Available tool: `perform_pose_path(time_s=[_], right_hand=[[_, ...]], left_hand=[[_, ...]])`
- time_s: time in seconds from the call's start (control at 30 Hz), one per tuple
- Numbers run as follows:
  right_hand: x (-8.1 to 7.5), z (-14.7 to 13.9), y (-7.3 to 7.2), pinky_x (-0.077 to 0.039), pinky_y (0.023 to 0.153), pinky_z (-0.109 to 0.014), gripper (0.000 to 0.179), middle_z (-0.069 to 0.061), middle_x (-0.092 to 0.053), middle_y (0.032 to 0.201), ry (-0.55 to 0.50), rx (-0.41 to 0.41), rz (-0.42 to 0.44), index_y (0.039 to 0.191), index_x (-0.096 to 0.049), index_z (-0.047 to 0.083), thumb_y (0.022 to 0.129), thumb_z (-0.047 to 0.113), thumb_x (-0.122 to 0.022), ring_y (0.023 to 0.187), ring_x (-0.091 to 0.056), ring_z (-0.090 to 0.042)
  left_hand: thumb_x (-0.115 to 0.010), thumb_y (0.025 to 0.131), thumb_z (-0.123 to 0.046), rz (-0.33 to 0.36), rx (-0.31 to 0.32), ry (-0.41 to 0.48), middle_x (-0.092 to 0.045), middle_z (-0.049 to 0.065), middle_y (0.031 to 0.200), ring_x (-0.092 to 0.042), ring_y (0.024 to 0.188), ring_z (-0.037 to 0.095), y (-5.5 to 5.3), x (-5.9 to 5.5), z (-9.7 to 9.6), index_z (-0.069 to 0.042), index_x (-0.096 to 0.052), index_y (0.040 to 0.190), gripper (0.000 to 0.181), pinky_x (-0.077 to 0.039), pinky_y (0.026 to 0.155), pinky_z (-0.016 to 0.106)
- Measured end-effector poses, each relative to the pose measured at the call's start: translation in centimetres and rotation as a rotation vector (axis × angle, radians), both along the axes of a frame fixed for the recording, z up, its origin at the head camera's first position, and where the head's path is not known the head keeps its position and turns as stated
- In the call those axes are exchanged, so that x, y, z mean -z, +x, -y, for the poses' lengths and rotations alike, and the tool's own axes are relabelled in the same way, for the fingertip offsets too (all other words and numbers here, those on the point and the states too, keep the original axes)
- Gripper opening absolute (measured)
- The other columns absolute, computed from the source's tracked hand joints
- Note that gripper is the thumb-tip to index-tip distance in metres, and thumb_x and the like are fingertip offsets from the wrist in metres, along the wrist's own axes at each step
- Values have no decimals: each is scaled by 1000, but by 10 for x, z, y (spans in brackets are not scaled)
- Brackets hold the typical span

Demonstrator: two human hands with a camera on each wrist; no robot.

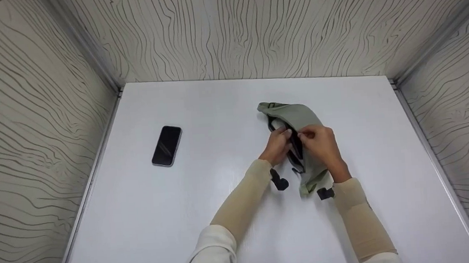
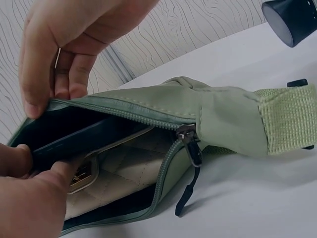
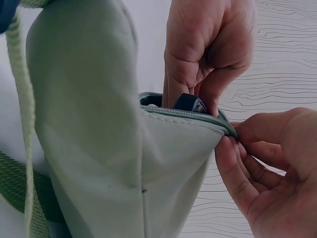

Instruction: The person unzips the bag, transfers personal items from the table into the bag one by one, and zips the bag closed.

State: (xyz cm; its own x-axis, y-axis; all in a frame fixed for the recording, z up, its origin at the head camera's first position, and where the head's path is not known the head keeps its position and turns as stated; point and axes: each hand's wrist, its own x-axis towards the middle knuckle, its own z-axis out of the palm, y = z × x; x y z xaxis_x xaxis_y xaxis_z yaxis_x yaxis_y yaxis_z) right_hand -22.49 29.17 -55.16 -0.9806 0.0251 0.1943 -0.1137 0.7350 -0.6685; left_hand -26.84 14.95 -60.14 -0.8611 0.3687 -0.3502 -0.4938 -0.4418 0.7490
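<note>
A sage-green zippered waist bag (image 1: pixel 299 115) lies on the white table, its opening spread. My left hand (image 1: pixel 277 146) reaches into the opening and pinches a dark flat slab (image 2: pixel 79 141) that looks like a phone; most of it is hidden in the bag. Beside the slab sits a cream quilted wallet (image 2: pixel 131 171) with a gold clasp. With thumb and fingers, my right hand (image 1: pixel 321 144) pinches the zipped edge (image 3: pixel 225 126) of the opening and holds it apart. The zip pull (image 2: pixel 188 144) hangs at one end of the opening.
A smartphone (image 1: pixel 167 146) with a dark screen lies on the left part of the white table (image 1: pixel 212 108). Wood-grain patterned panels (image 1: pixel 227 33) rise at the back and both sides. A green webbing strap (image 2: pixel 290 121) extends from the bag's end.
</note>
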Motion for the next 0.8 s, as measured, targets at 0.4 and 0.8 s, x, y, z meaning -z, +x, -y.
perform_pose_path(time_s=[0.4, 0.8], right_hand=[[2, 0, 0, -53, 73, -28, 13, -16, -79, 98, 10, -12, 6, 105, -83, 2, 98, 8, -73, 86, -72, -27], [2, 1, -1, -51, 69, -25, 14, -16, -79, 95, 9, -13, 11, 105, -82, 1, 98, 8, -73, 81, -69, -24]], left_hand=[[-52, 111, -12, -41, -15, -177, -57, 0, 81, -54, 71, 12, 1, -3, 2, -6, -62, 106, 12, -46, 67, 27], [-55, 105, -4, -72, -33, -195, -53, 1, 75, -49, 65, 13, -1, -5, 5, -6, -58, 95, 11, -43, 64, 32]])
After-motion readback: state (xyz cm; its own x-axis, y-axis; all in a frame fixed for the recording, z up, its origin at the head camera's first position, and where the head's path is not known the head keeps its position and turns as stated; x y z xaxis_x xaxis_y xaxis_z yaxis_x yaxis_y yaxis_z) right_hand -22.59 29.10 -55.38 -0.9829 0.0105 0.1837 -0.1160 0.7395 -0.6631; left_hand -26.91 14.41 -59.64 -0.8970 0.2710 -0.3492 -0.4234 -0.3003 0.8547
